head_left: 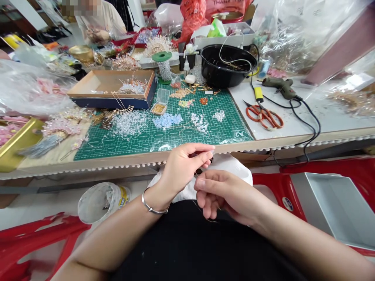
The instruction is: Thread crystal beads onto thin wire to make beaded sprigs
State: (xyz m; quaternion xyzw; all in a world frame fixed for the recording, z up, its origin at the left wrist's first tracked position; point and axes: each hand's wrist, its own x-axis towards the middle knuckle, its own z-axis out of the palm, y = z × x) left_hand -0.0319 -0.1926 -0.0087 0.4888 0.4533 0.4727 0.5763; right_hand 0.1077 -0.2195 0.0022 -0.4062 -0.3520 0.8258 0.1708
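My left hand (186,164), with a silver bangle at its wrist, is closed in a pinch just off the table's front edge. A thin gold wire (196,174) runs from under its fingers to my right hand (224,191). Thumb and forefinger of the right hand are pressed together on this wire, and its loose end hangs below the curled fingers. Anything smaller at the left fingertips is hidden. On the green cutting mat (131,146) ahead lie blue flower pieces (167,120), clear beads (129,124), white petal pieces (199,122) and a small box of gold beads (159,109).
Right of the mat are orange-handled scissors (263,116) and a glue gun (281,88) with trailing cables. A black bowl (215,76), a bead spool (162,57) and a cardboard box (111,102) stand behind. Another person (101,23) sits across the table. A bucket (96,203) is below left.
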